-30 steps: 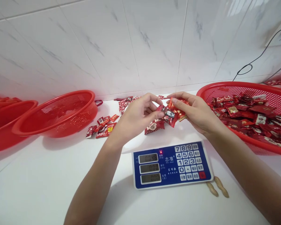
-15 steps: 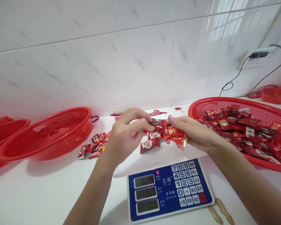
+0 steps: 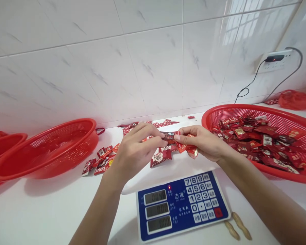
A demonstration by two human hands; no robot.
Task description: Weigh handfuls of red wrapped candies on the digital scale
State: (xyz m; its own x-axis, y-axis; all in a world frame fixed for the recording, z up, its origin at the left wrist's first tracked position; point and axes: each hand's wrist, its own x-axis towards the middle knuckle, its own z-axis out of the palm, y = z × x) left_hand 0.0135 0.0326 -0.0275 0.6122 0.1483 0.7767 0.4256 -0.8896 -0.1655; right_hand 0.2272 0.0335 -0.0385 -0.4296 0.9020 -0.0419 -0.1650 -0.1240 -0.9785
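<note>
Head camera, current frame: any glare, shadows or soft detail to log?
Head view: window-like glare on the tiled wall, upper right; head view: soft shadows under the larger left basket and left of the scale; head view: print on the packet between left hand and right hand unreadable.

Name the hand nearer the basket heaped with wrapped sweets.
Right: the right hand is just left of the basket; the left hand is farther left, beyond the right hand.
</note>
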